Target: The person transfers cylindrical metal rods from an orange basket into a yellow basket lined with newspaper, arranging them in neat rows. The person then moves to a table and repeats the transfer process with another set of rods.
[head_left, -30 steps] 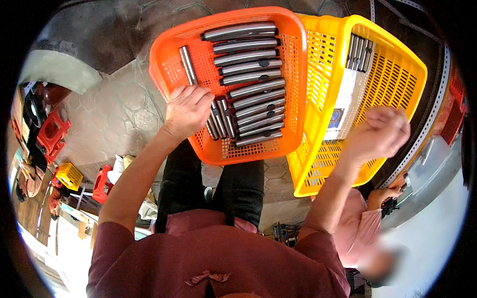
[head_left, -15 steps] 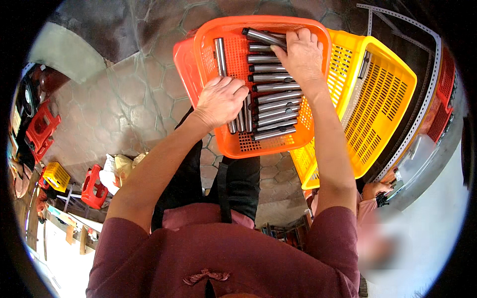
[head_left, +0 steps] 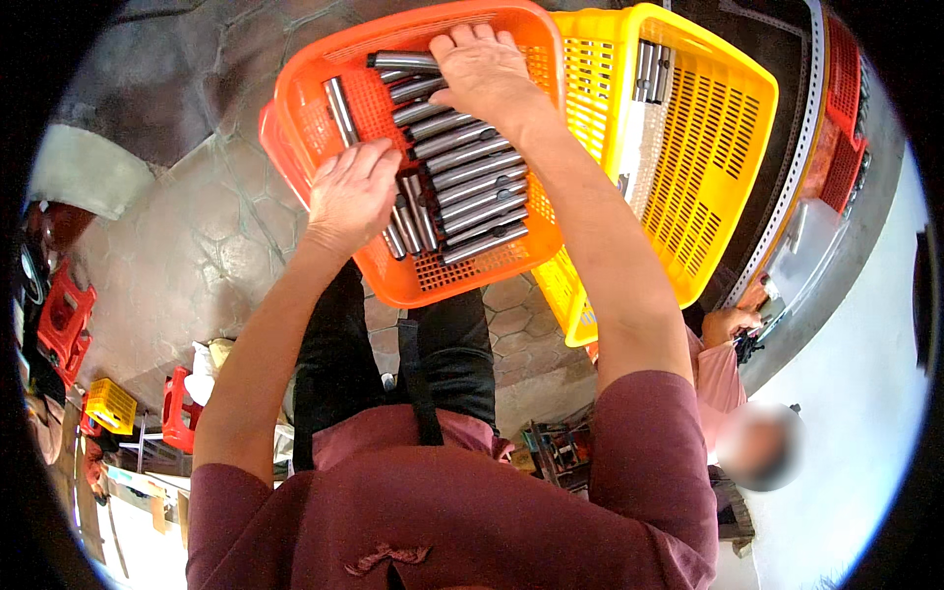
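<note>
Several dark-ended steel tubes (head_left: 472,175) lie side by side in an orange plastic basket (head_left: 420,298) in front of me. My right hand (head_left: 484,79) is closed over the upper end of the row, its thumb and fingers around a slanted steel tube (head_left: 405,63). My left hand (head_left: 356,197) is curled palm down at the basket's left side, fingers bent and close together. What lies under its fingers is hidden. A lone steel tube (head_left: 339,108) runs down to that hand, and several upright tubes (head_left: 421,211) show just beside it.
A yellow slotted basket (head_left: 752,147) adjoins on the right, with a few short tubes (head_left: 652,71) near its upper left. Another person's hand (head_left: 733,323) is at the right. Red stools (head_left: 67,324) and a small yellow crate (head_left: 110,405) stand on the left floor.
The view has shifted, so the baskets and both hands appear farther left and slightly higher. The tube at my right hand lies more level than before. My left hand stays beside the same tubes.
</note>
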Demonstrator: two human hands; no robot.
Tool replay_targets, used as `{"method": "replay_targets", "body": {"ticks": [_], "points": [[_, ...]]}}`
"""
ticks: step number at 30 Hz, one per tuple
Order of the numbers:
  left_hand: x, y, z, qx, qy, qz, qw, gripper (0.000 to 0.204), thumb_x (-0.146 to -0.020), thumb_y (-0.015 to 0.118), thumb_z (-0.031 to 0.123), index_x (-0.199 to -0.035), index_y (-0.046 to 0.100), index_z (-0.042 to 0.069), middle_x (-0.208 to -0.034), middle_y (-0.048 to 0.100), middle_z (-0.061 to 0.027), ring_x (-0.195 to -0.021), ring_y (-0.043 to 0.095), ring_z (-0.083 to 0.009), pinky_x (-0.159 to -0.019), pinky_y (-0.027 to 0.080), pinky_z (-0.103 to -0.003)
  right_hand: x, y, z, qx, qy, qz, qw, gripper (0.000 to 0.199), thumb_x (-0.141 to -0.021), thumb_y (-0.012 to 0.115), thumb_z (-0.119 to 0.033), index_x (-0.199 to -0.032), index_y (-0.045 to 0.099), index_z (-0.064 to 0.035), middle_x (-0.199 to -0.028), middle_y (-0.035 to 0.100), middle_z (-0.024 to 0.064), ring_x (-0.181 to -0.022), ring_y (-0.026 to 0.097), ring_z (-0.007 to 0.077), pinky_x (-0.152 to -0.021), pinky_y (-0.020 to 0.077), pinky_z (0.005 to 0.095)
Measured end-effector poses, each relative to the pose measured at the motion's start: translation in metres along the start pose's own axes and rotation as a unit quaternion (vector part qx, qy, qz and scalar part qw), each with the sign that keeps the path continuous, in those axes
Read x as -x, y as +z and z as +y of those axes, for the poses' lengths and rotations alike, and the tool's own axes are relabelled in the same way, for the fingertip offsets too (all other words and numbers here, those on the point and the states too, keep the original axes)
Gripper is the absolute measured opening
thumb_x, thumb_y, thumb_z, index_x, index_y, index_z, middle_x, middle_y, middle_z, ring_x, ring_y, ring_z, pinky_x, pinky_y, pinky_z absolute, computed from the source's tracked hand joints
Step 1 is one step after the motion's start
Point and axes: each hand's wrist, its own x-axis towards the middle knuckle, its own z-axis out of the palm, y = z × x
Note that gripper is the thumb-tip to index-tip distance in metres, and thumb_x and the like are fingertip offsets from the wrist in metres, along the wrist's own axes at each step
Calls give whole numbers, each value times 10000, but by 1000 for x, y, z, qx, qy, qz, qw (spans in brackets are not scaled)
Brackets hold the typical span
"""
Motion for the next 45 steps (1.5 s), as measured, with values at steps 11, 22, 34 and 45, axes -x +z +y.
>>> {"method": "replay_targets", "body": {"ticks": [11, 22, 34, 45], "points": [[1, -1, 4, -12, -38, 35, 999, 487, -749, 650, 130, -1214, 518, 68, -1283, 488, -102, -1122, 519, -284, -909, 432, -400, 4, -27, 12, -167, -17, -140, 976, 318, -772, 600, -118, -1072, 571, -16, -1063, 620, 223, -1072, 584, 335, -900, 452, 450], [2, 5, 0, -53, -11, -80, 995, 382, -640, 664, 191, -1006, 601, 99, -1127, 566, -86, -1161, 483, -286, -931, 384, -438, 90, 35, -43, -737, 80, -347, 575, 346, -793, 682, -227, -1029, 604, 13, -800, 657, 78, -704, 629, 153, -650, 518, 281], [-10, 1, 13, -42, -19, -52, 998, 308, -636, 688, 115, -925, 586, 85, -1006, 600, -64, -1019, 563, -294, -859, 422, -413, 214, -43, 127, -604, 431, 147, 654, 413, -844, 674, -176, -1135, 482, 44, -649, 540, 44, -494, 507, 108, -444, 426, 247], [-23, 13, 17, -85, -33, -69, 993, 198, -765, 664, 157, -872, 533, 54, -986, 603, -109, -975, 575, -319, -842, 411, -431, 188, 175, 380, -332, 480, 285, 760, 445, -805, 700, -197, -1049, 553, 144, -913, 639, 241, -843, 625, 325, -765, 492, 391]]}}
